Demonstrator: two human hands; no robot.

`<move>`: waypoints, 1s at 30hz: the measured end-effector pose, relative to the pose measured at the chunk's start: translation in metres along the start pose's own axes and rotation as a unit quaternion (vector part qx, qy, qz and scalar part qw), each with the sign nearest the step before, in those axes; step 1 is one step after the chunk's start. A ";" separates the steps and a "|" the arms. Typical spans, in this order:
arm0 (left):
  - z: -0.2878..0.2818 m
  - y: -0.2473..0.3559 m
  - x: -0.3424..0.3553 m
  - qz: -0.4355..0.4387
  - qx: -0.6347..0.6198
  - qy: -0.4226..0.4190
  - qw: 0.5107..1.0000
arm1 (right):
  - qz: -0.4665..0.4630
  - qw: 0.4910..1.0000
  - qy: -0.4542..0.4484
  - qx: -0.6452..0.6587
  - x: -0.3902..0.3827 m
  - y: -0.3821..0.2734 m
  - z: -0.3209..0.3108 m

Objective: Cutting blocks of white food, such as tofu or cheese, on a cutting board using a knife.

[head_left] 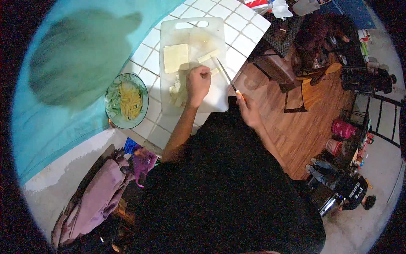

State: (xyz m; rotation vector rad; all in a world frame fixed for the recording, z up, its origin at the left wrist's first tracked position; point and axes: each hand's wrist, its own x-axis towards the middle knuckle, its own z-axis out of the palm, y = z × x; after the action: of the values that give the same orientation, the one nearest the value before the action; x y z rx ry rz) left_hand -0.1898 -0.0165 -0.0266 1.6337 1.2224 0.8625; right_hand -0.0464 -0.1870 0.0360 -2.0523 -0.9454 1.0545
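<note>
My right hand [247,108] holds a knife [226,74] by its handle, the blade reaching over the white cutting board [192,27] beside a pale, narrow strip [204,58]. My left hand [198,84] is curled on the board, left of the blade; what its fingers hold, if anything, is hidden. A pale square slab [175,58] lies at the board's upper left, with several small pale pieces [177,94] below it, partly under my left arm. A glass bowl [127,100] of yellow strips and green pieces sits left of the board.
The tiled counter [237,25] borders a teal sheet [63,127] at left. A lilac cloth [95,199] hangs below. At right are a wooden chair [308,93], dark furniture [363,80], pink containers [342,127] and another person [355,190] in dark clothes at the lower right.
</note>
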 end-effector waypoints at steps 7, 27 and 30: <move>-0.002 0.007 0.005 -0.021 0.014 -0.022 0.999 | -0.029 0.999 -0.006 -0.036 0.003 -0.001 0.004; -0.001 0.007 0.005 -0.057 0.051 -0.040 0.996 | 0.024 0.985 -0.005 -0.171 0.004 -0.035 0.010; -0.003 0.011 0.007 -0.050 0.057 -0.035 0.996 | 0.016 0.985 -0.018 -0.169 0.004 -0.035 0.007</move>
State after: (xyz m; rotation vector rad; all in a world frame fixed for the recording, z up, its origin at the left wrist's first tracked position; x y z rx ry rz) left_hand -0.1866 -0.0102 -0.0157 1.6627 1.3126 0.6775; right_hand -0.0610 -0.1632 0.0586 -2.3335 -1.1800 1.0056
